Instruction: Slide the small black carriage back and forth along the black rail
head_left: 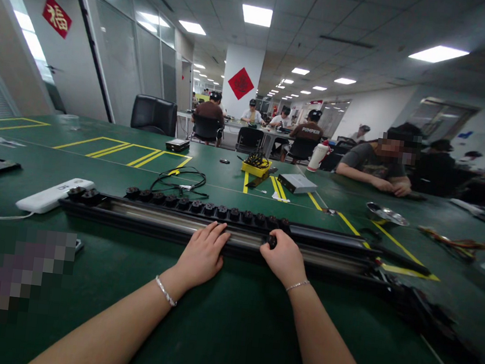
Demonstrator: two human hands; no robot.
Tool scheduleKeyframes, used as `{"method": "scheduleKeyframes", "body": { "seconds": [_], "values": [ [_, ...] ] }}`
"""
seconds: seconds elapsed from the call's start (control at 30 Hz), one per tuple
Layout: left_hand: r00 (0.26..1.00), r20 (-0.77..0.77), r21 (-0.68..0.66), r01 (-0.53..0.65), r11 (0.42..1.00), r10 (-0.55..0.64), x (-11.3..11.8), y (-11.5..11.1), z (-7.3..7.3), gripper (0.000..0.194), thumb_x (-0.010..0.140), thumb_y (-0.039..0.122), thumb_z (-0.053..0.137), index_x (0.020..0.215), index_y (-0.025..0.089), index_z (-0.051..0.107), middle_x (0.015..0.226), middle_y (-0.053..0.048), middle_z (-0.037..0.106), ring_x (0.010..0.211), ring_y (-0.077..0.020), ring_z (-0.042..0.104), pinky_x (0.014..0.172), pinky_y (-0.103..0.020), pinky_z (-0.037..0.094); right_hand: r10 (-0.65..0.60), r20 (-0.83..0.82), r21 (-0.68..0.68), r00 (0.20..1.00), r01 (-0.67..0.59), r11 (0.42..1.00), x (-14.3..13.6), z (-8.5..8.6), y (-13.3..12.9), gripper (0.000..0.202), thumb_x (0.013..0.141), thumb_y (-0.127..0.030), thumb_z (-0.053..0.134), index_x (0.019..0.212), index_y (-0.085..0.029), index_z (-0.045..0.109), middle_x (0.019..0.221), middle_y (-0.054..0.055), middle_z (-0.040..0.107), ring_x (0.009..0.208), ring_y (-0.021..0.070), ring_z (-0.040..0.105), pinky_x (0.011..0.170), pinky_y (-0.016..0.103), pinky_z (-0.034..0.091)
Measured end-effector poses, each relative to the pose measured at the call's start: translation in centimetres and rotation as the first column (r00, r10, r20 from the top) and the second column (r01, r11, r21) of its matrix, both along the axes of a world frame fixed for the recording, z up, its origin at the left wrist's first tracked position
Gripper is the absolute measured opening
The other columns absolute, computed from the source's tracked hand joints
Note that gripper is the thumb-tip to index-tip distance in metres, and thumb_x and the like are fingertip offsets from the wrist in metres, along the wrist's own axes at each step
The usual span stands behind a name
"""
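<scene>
A long black open housing (132, 225) lies across the table in front of me, with a shiny metal strip along its inside. Along its far edge stands a row of small black socket-like pieces (196, 206); two similar pieces sit at the left end. My left hand (203, 252) rests with outstretched fingers over the housing's near edge, holding nothing visible. To its right, my right hand (285, 258) grips one small black socket-like piece (271, 242) between thumb and fingers, just over the channel. The hidden side of that piece cannot be made out.
A white power strip (54, 195) lies by the housing's left end. Beyond it are a black cable (181, 182), a yellow box of cables (256, 163), a grey box (297, 183) and a metal dish (386, 214). Another person (374, 162) sits at the far right.
</scene>
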State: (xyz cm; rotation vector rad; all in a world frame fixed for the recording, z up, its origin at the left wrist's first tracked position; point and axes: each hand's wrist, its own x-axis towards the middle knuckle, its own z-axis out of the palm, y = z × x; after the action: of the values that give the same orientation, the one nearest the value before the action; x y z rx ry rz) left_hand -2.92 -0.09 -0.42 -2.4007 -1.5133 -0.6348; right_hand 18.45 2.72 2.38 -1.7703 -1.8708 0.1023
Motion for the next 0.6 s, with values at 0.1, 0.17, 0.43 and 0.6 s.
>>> {"method": "scheduleKeyframes", "body": {
  "seconds": [0.1,0.17,0.43,0.6],
  "values": [
    [1.000,0.000,0.001,0.001,1.000,-0.001,0.00,0.00,0.01,0.051,0.075,0.020,0.050,0.126,0.022,0.047,0.140,-0.007,0.042,0.130,-0.0249,0.032,0.101,-0.042,0.034,0.004,-0.001,0.006,1.000,-0.004,1.000,0.06,-0.04,0.05,0.016,0.070,-0.021,0.051,0.084,-0.019,0.057,0.084,0.003,0.060,0.080,0.0162,0.053,0.067,0.025,0.037],
    [1.000,-0.002,0.003,0.001,1.000,-0.001,-0.01,0.00,0.01,0.050,0.075,0.021,0.050,0.125,0.022,0.047,0.140,-0.007,0.042,0.130,-0.0248,0.032,0.101,-0.042,0.034,0.005,0.002,0.007,1.000,-0.005,1.000,0.10,-0.06,0.05,0.016,0.070,-0.020,0.051,0.084,-0.019,0.057,0.084,0.004,0.060,0.079,0.0161,0.054,0.066,0.025,0.037],
    [1.000,-0.005,-0.001,0.000,1.000,0.000,-0.06,0.00,0.05,0.050,0.075,0.021,0.049,0.125,0.022,0.046,0.140,-0.006,0.042,0.131,-0.0249,0.032,0.101,-0.042,0.034,-0.003,0.001,-0.045,1.000,0.003,0.999,0.71,0.21,-0.32,0.021,0.072,-0.027,0.052,0.091,-0.021,0.058,0.092,0.003,0.063,0.085,0.0180,0.056,0.068,0.026,0.037],
    [1.000,-0.009,-0.006,-0.001,1.000,0.001,-0.10,-0.01,0.08,0.050,0.076,0.021,0.049,0.126,0.022,0.045,0.140,-0.006,0.042,0.131,-0.0249,0.032,0.101,-0.042,0.033,-0.008,-0.001,-0.063,1.000,0.008,0.998,0.95,0.30,-0.38,0.024,0.072,-0.029,0.053,0.094,-0.021,0.059,0.093,0.004,0.063,0.087,0.0193,0.056,0.069,0.027,0.038]
  ]
}}
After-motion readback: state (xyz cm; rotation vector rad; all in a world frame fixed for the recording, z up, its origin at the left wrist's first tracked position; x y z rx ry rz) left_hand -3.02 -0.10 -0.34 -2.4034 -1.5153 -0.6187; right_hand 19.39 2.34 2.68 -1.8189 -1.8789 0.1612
